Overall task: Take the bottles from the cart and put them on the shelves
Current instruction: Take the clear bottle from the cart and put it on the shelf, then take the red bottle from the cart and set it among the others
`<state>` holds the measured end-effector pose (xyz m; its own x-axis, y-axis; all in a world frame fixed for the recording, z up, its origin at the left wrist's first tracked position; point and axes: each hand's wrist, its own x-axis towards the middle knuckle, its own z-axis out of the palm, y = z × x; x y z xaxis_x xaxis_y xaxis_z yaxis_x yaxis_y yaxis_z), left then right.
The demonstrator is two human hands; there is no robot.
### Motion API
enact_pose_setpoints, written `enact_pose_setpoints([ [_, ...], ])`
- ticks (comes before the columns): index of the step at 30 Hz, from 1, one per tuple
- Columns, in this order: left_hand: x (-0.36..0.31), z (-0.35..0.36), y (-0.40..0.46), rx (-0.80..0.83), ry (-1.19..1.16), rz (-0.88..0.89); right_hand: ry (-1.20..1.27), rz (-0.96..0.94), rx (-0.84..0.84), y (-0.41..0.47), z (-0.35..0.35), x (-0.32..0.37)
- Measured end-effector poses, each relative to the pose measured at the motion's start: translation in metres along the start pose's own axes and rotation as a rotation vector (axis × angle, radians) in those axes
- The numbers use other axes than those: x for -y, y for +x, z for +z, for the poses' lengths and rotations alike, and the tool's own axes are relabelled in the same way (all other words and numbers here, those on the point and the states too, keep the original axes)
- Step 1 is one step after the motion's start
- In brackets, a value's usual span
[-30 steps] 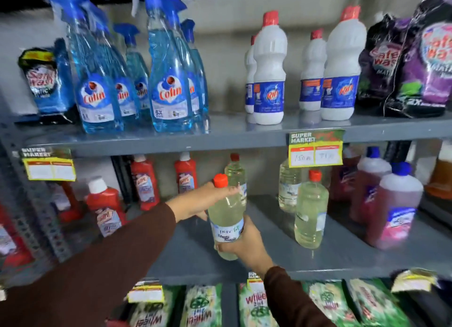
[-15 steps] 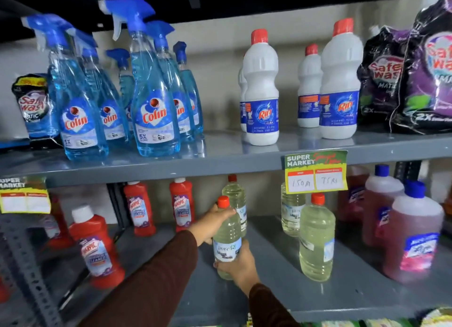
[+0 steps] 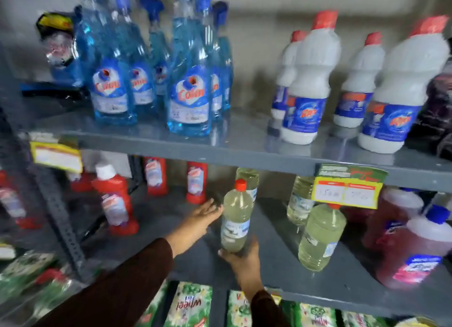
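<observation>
A pale yellow bottle (image 3: 236, 219) with a red cap stands upright on the grey middle shelf (image 3: 271, 265). My right hand (image 3: 242, 258) grips its base from the front. My left hand (image 3: 199, 218) lies flat and open just left of the bottle, fingertips near its side, holding nothing. Three more pale yellow bottles stand on the same shelf: one right behind it (image 3: 248, 177), one to the right at the front (image 3: 320, 236), and one further back (image 3: 299, 202). The cart is out of view.
Red bottles (image 3: 115, 202) stand to the left and pink bottles (image 3: 415, 248) to the right on the middle shelf. Blue spray bottles (image 3: 189, 92) and white bottles (image 3: 308, 92) fill the upper shelf, whose edge carries a price tag (image 3: 347, 187). Green packets (image 3: 190, 304) lie below.
My left hand has let go of the bottle's upper part and opened out to its left. The bottle has come down onto the shelf, with my right hand still at its base.
</observation>
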<state>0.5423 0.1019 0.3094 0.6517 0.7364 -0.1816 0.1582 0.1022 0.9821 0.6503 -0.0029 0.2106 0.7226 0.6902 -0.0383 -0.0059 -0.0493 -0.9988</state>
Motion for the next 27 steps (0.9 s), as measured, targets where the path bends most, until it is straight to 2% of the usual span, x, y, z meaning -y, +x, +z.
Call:
enact_pose_setpoints([
  [1,0.02,-0.018,-0.007,0.0,-0.108,-0.003,0.042,0.004,-0.036,-0.012,-0.002,0.005],
  [3,0.06,-0.064,-0.038,-0.023,-0.296,-0.075,0.097,0.01,0.035,-0.039,0.008,0.005],
  [5,0.102,-0.113,-0.092,-0.16,-0.459,-0.144,0.077,0.032,0.172,-0.067,0.031,-0.001],
  [7,0.144,-0.158,-0.149,-0.332,-0.611,-0.197,-0.023,0.042,0.397,-0.096,0.071,-0.007],
  [10,0.189,-0.206,-0.213,-0.524,-0.638,-0.232,-0.022,0.123,0.661,-0.128,0.134,-0.004],
  [14,0.243,-0.263,-0.285,-0.827,-0.697,-0.368,0.007,0.258,0.959,-0.171,0.228,-0.027],
  [17,0.294,-0.296,-0.349,-1.07,-0.742,-0.435,-0.21,0.274,1.15,-0.208,0.302,-0.077],
  [20,0.333,-0.316,-0.39,-1.228,-0.738,-0.531,-0.4,0.292,1.336,-0.244,0.357,-0.112],
  [23,0.385,-0.331,-0.415,-1.277,-0.753,-0.701,-0.577,0.35,1.486,-0.283,0.408,-0.153],
  [27,0.424,-0.34,-0.41,-1.211,-0.814,-0.836,-0.745,0.432,1.564,-0.313,0.444,-0.21],
])
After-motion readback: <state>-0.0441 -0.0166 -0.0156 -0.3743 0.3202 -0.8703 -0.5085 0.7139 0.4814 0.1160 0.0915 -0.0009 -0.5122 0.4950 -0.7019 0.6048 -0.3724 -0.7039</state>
